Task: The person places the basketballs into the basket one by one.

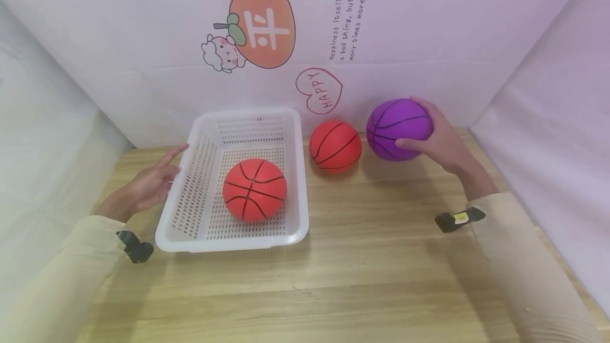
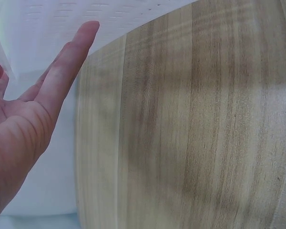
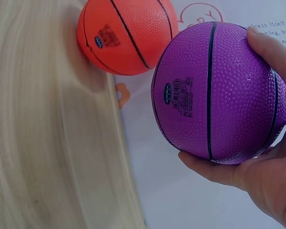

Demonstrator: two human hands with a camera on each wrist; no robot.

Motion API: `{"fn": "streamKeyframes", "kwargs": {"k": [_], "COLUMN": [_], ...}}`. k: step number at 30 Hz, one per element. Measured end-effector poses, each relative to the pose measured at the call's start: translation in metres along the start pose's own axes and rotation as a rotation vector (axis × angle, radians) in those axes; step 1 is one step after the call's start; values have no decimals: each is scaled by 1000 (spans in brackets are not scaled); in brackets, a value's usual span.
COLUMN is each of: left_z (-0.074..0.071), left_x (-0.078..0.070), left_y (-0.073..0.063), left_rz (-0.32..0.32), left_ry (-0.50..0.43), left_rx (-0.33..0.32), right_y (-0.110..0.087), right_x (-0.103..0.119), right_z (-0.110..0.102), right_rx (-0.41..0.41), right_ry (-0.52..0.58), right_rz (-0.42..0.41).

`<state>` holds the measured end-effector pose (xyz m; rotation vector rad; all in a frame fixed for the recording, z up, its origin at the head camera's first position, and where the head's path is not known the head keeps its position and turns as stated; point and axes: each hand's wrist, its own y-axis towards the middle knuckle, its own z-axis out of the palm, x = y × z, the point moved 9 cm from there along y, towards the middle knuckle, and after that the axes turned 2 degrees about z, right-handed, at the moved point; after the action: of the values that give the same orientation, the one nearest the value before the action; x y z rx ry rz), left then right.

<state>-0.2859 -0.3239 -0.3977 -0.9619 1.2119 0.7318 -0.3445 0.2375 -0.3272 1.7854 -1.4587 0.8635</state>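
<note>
My right hand point(image 1: 438, 139) grips a small purple basketball point(image 1: 397, 128) from its right side, thumb on the near face and fingers round the far side. In the right wrist view the purple ball point(image 3: 214, 95) appears raised off the wood, with printed marks on it. My left hand point(image 1: 150, 184) is at the left side of a white perforated plastic basket point(image 1: 305, 205), its fingers extended by the rim. Inside the basket lies a red basketball point(image 1: 254, 190). Another red basketball point(image 1: 335, 146) sits between the basket and the purple ball.
The wooden tabletop point(image 1: 333, 290) runs beneath everything. A white backdrop point(image 1: 157, 25) with printed cartoon and lettering rises behind the basket and balls, and white cloth point(image 1: 553, 99) hangs at the sides. Both wrists carry small black devices point(image 1: 459, 219).
</note>
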Motion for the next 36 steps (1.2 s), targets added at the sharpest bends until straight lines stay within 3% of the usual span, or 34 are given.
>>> {"fn": "streamKeyframes", "kwargs": {"k": [20,36], "left_z": [-1,-2], "left_x": [1,2], "left_y": [0,1], "left_rz": [5,-8], "left_ry": [-3,12], "left_rx": [-2,-16], "right_y": [7,14], "right_x": [36,63], "right_z": [8,25], "right_rx": [-25,-8], "right_ry": [-38,-4], "right_rz": [-81,-109]}}
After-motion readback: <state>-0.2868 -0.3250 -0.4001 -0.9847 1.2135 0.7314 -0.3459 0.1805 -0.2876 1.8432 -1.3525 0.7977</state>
